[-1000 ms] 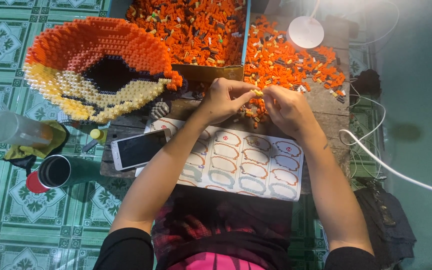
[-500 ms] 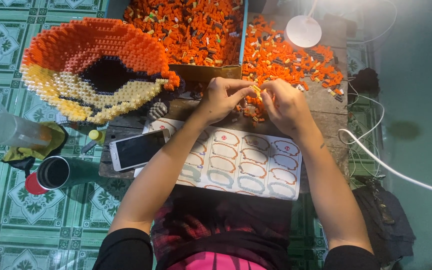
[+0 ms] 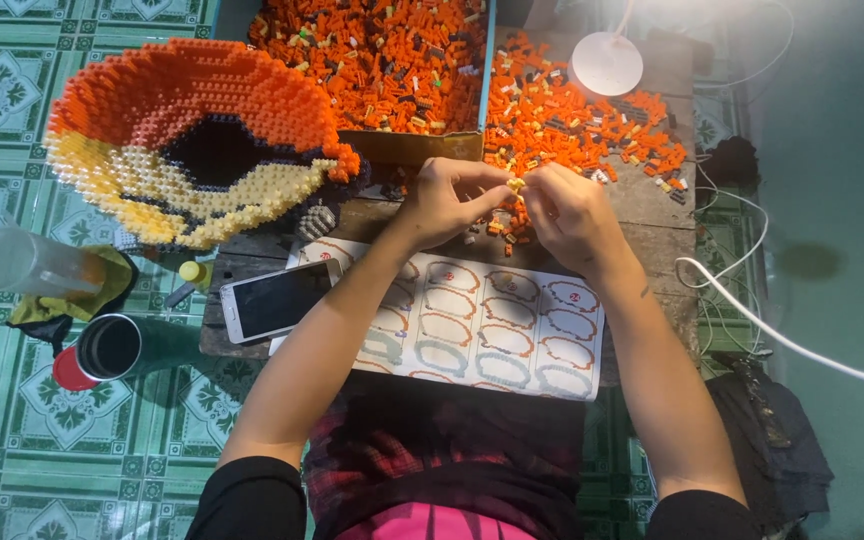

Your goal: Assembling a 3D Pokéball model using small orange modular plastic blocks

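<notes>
My left hand (image 3: 449, 202) and my right hand (image 3: 569, 214) meet above a low wooden table (image 3: 652, 205), and their fingertips pinch a small yellow brick piece (image 3: 516, 184) between them. Below the hands lies a printed instruction sheet (image 3: 472, 325) with rows of ring-shaped diagrams. A big bowl-shaped brick model (image 3: 192, 135), orange on top, yellow below, dark inside, stands at the left. Loose orange bricks fill a cardboard box (image 3: 377, 55), and a loose pile (image 3: 582, 120) is spread on the table to its right.
A white phone (image 3: 277, 298) lies on the table's left edge. A dark cup (image 3: 102, 350), a clear plastic bottle (image 3: 27, 262) and a yellow-green cloth (image 3: 117, 280) sit on the green tiled floor. A white lamp base (image 3: 607, 62) and white cable (image 3: 782, 335) are at the right.
Both hands stay together over the table with only small finger movements on the piece. The camera view has shifted slightly.
</notes>
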